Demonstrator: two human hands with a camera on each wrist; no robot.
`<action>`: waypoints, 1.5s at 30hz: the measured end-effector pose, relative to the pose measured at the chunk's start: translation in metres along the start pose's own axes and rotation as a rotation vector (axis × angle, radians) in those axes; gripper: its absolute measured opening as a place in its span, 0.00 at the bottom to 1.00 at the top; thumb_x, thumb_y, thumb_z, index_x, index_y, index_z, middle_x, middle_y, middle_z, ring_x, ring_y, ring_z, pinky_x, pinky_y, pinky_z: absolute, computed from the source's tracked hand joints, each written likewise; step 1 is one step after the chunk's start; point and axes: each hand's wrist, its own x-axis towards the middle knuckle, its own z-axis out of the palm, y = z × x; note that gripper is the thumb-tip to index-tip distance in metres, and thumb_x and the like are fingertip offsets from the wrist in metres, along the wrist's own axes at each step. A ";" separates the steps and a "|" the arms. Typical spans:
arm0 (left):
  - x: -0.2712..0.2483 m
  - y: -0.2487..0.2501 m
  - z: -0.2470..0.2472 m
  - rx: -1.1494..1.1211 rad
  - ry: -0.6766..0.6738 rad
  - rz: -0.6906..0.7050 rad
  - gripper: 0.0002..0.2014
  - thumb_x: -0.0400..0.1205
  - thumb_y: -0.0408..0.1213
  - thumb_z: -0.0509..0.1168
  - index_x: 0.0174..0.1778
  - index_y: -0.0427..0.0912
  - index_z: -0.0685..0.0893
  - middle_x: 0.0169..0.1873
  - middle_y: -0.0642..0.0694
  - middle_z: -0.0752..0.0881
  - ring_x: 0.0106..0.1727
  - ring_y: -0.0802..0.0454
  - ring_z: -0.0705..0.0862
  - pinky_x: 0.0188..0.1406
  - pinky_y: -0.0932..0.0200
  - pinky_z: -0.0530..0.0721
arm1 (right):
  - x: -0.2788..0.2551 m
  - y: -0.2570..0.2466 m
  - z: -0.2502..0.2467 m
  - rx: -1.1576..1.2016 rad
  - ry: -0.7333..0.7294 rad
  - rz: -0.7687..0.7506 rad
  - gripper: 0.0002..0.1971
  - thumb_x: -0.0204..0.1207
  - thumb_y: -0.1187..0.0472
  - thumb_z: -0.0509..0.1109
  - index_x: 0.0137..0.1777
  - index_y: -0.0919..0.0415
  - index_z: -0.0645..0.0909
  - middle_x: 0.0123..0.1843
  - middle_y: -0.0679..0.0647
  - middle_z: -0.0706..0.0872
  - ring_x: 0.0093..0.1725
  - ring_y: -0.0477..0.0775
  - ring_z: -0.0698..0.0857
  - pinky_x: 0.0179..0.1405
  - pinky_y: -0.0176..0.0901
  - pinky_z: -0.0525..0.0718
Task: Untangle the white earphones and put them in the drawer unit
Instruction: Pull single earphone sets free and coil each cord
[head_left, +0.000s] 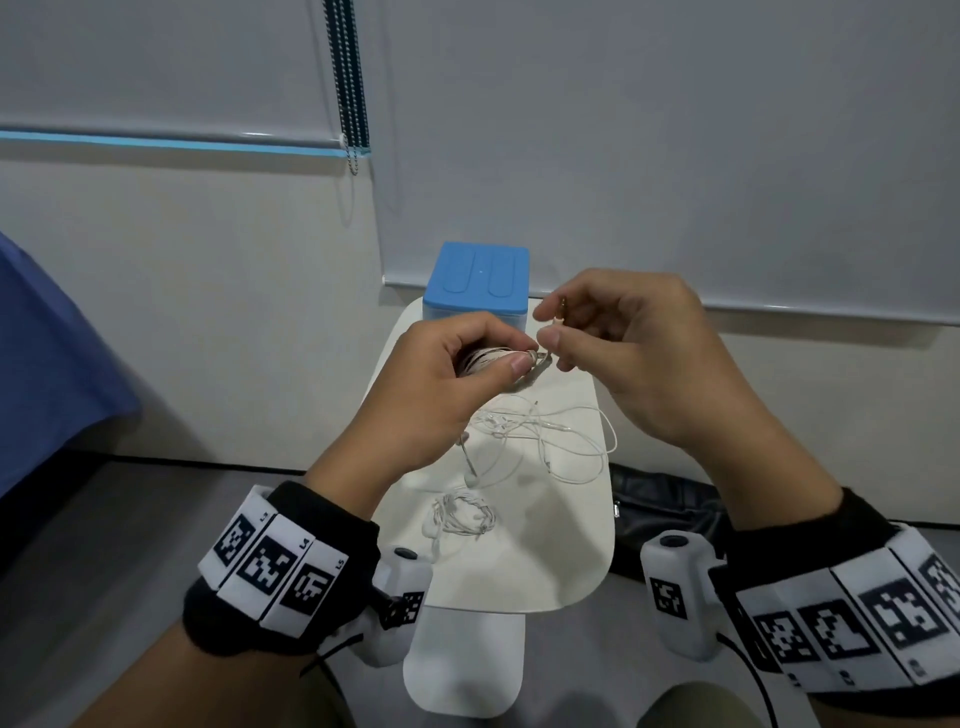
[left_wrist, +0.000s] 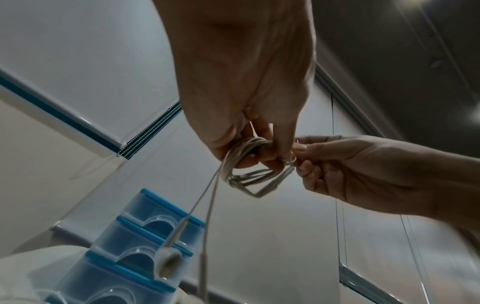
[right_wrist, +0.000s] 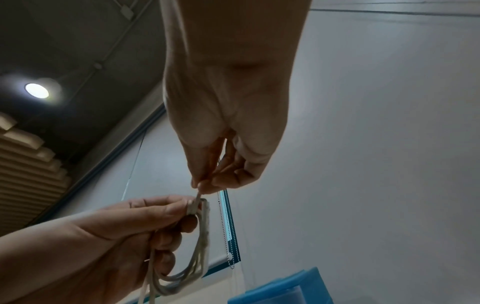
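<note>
My left hand (head_left: 524, 356) grips a coiled bundle of white earphone cable (head_left: 491, 361) above the small white table (head_left: 550, 566). My right hand (head_left: 548, 325) pinches the cable's plug end right beside the coil. In the left wrist view the coil (left_wrist: 249, 176) loops round my fingers, and an earbud (left_wrist: 167, 265) dangles from it in front of the drawer unit (left_wrist: 135, 246). In the right wrist view my right fingertips (right_wrist: 201, 186) pinch the strand above the coil (right_wrist: 200, 257). The blue-topped drawer unit (head_left: 478, 280) stands at the table's far end, with its drawers pushed in.
A loose spread of white earphones (head_left: 540, 441) and a small tangled bundle (head_left: 462, 514) lie on the table under my hands. A blue cloth (head_left: 41, 364) hangs at the left. A black bag (head_left: 670, 509) lies on the floor at the right. A bead chain (head_left: 350, 104) hangs on the wall.
</note>
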 end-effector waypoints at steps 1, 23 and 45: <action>0.000 0.000 0.000 0.029 0.015 0.010 0.06 0.82 0.40 0.76 0.53 0.46 0.93 0.47 0.44 0.93 0.51 0.41 0.91 0.52 0.33 0.90 | 0.000 0.000 0.000 -0.057 -0.004 -0.014 0.10 0.77 0.66 0.80 0.57 0.58 0.91 0.38 0.53 0.89 0.35 0.51 0.89 0.44 0.49 0.88; -0.001 0.024 0.001 0.204 0.033 0.043 0.20 0.80 0.34 0.78 0.59 0.49 0.75 0.38 0.51 0.92 0.38 0.49 0.86 0.48 0.44 0.87 | 0.003 -0.008 -0.010 -0.502 -0.186 -0.307 0.18 0.81 0.68 0.73 0.61 0.44 0.92 0.44 0.53 0.81 0.39 0.51 0.83 0.38 0.56 0.82; 0.002 0.035 0.008 0.472 -0.004 0.051 0.18 0.81 0.33 0.72 0.58 0.55 0.74 0.37 0.53 0.88 0.36 0.51 0.83 0.35 0.52 0.81 | 0.018 -0.027 0.003 -0.430 -0.194 -0.020 0.08 0.72 0.68 0.81 0.36 0.56 0.88 0.28 0.48 0.90 0.30 0.42 0.90 0.40 0.48 0.90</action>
